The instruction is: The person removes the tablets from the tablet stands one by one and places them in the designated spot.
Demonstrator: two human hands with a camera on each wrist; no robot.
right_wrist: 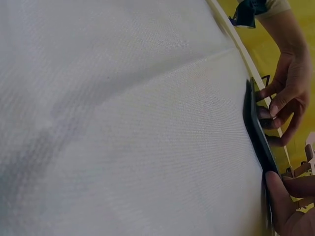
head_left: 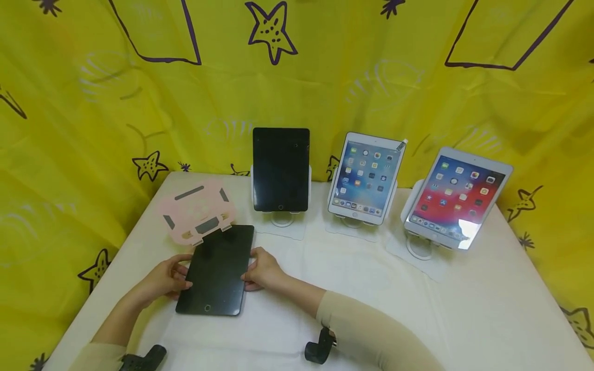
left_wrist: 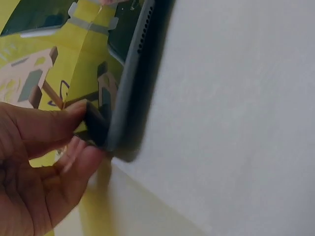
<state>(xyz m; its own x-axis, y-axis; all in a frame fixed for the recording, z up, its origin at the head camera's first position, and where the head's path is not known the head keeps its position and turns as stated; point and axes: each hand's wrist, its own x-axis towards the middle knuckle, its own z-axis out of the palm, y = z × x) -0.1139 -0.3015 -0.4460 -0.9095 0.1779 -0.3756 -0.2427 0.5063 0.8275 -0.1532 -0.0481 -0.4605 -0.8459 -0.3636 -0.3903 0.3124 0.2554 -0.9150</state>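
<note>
A black tablet (head_left: pixel 217 273) with a dark screen is held between my two hands low over the white table, its home button toward me. My left hand (head_left: pixel 160 278) pinches its left edge, thumb on top and fingers beneath. At the opposite edge my right hand (head_left: pixel 263 270) grips it the same way. In the left wrist view the tablet's edge (left_wrist: pixel 129 78) shows a row of speaker holes, and its glass mirrors the surroundings. Just beyond the tablet's far end lies a pink tablet stand (head_left: pixel 178 208) with grey pads and two small lips; the tablet reaches these lips.
Along the back stand three tablets on white stands: a dark one (head_left: pixel 280 170), a lit white one (head_left: pixel 366 178) with blue wallpaper, and another lit one (head_left: pixel 457 198) at the right. A yellow patterned curtain (head_left: pixel 315 93) hangs behind the white tabletop (head_left: pixel 371 288).
</note>
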